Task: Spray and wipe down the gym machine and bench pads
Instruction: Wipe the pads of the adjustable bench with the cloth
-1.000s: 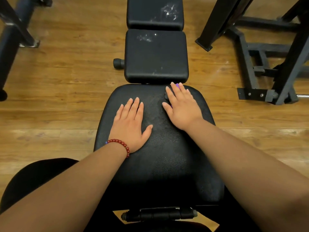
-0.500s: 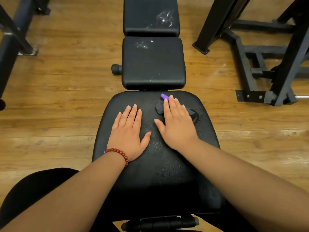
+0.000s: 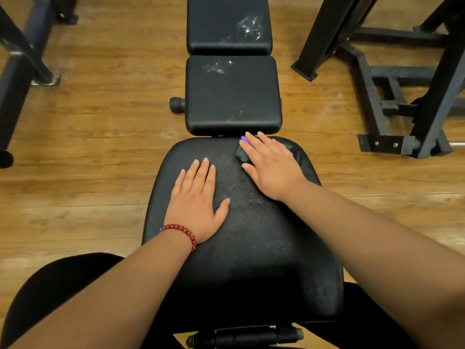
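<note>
The person is stretching the left forearm point(image 3: 113, 285) and the right forearm point(image 3: 364, 235) forward and down. The left hand point(image 3: 198, 200) is lying flat, palm down, fingers straight and close together, thumb spread toward the right. The right hand point(image 3: 273, 167) is reaching farther forward, palm down too, its straight fingers angling leftward and pressing on a dark cloth point(image 3: 241, 154). The hands are lying apart.

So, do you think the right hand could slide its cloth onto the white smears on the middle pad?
Probably yes. The right hand presses the cloth at the far edge of the seat pad, beside the middle pad; nothing lies between, though the smears sit near its far end.
</note>
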